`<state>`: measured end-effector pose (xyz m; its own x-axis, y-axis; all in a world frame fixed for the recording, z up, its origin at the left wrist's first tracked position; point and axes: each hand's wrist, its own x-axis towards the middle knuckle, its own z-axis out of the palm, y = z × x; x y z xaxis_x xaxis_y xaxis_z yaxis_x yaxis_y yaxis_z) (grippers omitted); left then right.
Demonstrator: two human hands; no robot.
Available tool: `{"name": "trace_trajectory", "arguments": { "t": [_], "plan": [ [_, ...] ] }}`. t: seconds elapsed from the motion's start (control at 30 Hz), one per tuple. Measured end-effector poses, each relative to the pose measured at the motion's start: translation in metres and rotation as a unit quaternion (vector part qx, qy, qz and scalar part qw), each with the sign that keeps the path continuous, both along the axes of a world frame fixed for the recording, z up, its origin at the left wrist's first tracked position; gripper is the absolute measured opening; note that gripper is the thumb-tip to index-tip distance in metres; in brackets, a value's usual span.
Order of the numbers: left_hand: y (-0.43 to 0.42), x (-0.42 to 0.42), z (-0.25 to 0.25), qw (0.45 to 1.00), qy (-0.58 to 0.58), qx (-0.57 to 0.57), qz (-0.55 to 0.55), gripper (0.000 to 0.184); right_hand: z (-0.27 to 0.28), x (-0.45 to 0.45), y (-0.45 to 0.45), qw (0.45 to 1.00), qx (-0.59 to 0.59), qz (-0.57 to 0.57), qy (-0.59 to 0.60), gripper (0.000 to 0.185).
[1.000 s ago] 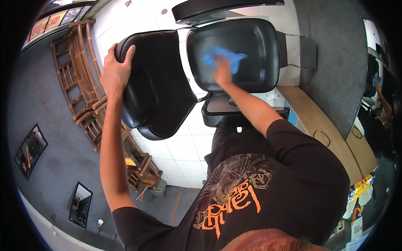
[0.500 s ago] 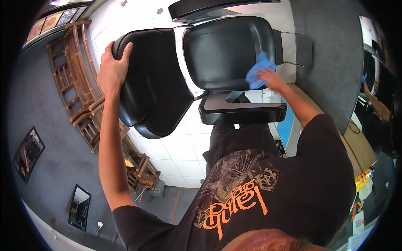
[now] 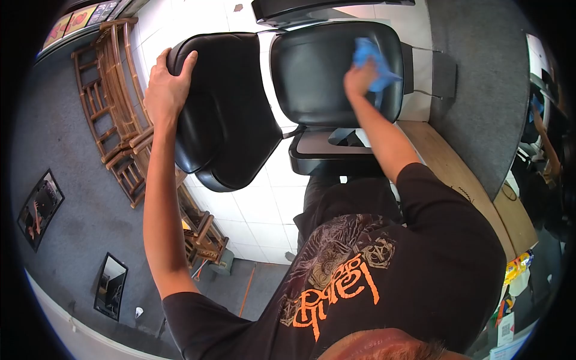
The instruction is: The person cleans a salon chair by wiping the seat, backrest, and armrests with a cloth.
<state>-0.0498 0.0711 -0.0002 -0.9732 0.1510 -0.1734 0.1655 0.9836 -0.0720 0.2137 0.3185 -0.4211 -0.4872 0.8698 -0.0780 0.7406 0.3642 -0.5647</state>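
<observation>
A black padded salon chair stands before me, with its backrest [image 3: 231, 90] to the left and its seat [image 3: 318, 78] to the right. My left hand [image 3: 167, 90] is closed round the outer edge of the backrest, its thumb on the front face and its fingers hooked over the rim. On the seat, near its right end, my right hand [image 3: 361, 78] presses a blue cloth [image 3: 379, 73], partly covered by the fingers. The near armrest [image 3: 324, 162] lies between the seat and my body, and my right forearm passes over it.
A bamboo bench [image 3: 114, 90] stands along the left wall. The far armrest [image 3: 330, 11] borders the seat. A footrest [image 3: 444, 73] projects at the right, beside a wooden counter [image 3: 444, 156] and a large mirror [image 3: 543, 132]. White tiles [image 3: 264, 210] cover the floor.
My right hand has moved with the blue cloth from the seat's near right corner toward its far side. My left hand keeps its hold on the backrest. The view has shifted slightly.
</observation>
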Motion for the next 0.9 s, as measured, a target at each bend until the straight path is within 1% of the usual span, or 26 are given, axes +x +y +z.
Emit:
{"name": "trace_trajectory", "arguments": {
  "t": [0.03,0.07,0.1,0.13,0.17,0.2,0.3,0.37,0.43,0.5,0.53,0.6,0.63,0.67,0.7,0.73,0.8,0.83,0.87,0.9],
  "plan": [
    [-0.001,-0.001,-0.001,1.000,-0.003,0.005,0.006,0.085,-0.009,-0.009,-0.042,0.996,-0.020,0.084,0.036,0.071],
    [-0.001,-0.001,-0.001,1.000,-0.005,0.012,0.012,0.085,0.005,-0.008,-0.073,0.980,-0.024,0.197,0.004,0.072],
    [-0.001,-0.002,-0.001,1.000,-0.003,0.014,0.012,0.085,0.018,-0.005,-0.103,0.953,-0.055,0.298,-0.007,0.069],
    [-0.001,-0.002,-0.001,1.000,-0.002,0.016,0.011,0.085,0.028,0.003,-0.124,0.914,-0.084,0.396,-0.019,0.066],
    [-0.001,-0.001,-0.001,1.000,-0.003,0.017,0.010,0.085,0.036,0.013,-0.134,0.860,-0.086,0.502,-0.020,0.062],
    [-0.002,0.000,0.000,1.000,-0.004,0.015,0.009,0.085,0.044,0.022,-0.142,0.794,-0.087,0.601,-0.021,0.058],
    [-0.002,-0.001,0.000,1.000,-0.003,0.014,0.007,0.085,0.046,0.061,-0.117,0.701,-0.082,0.707,-0.037,0.052],
    [0.000,0.000,0.002,1.000,-0.005,0.013,0.007,0.085,0.046,0.088,-0.066,0.719,-0.038,0.694,-0.013,0.052],
    [-0.001,0.001,0.001,1.000,-0.002,0.003,-0.005,0.084,0.045,0.104,0.009,0.727,0.016,0.684,-0.055,0.055],
    [-0.001,0.000,0.001,1.000,0.004,-0.001,-0.012,0.083,0.061,0.112,0.086,0.796,-0.001,0.597,-0.102,0.060],
    [-0.001,0.000,0.000,1.000,0.005,-0.002,-0.014,0.083,0.036,0.123,0.122,0.846,0.080,0.524,-0.061,0.065],
    [-0.001,0.001,0.000,1.000,0.003,-0.002,-0.012,0.083,0.032,0.113,0.177,0.886,0.186,0.403,-0.131,0.056],
    [0.000,0.001,0.000,1.000,0.000,0.000,-0.010,0.083,0.008,0.099,0.197,0.944,0.200,0.229,-0.128,0.048],
    [0.000,0.001,0.001,1.000,-0.003,0.000,-0.007,0.083,-0.016,0.083,0.211,0.970,0.207,0.048,-0.121,0.043],
    [0.000,0.002,0.000,1.000,-0.002,0.001,-0.009,0.083,-0.002,0.059,0.225,0.984,0.120,-0.044,-0.122,0.046],
    [-0.001,0.002,0.000,1.000,-0.001,0.002,-0.011,0.083,0.014,0.030,0.238,0.983,0.032,-0.136,-0.119,0.051],
    [-0.001,0.000,-0.001,1.000,0.002,0.001,-0.015,0.083,-0.013,-0.016,0.242,0.981,-0.019,-0.152,-0.121,0.048],
    [-0.001,0.000,-0.001,1.000,0.001,0.000,-0.014,0.083,-0.018,-0.040,0.223,0.987,-0.013,-0.081,-0.136,0.051],
    [-0.001,0.000,-0.001,1.000,-0.001,0.000,-0.013,0.083,-0.009,-0.069,0.189,0.996,-0.003,-0.038,-0.076,0.053],
    [0.000,0.000,-0.001,1.000,-0.002,-0.001,-0.014,0.083,-0.015,-0.092,0.156,0.992,0.000,0.063,-0.111,0.058]
  ]
}}
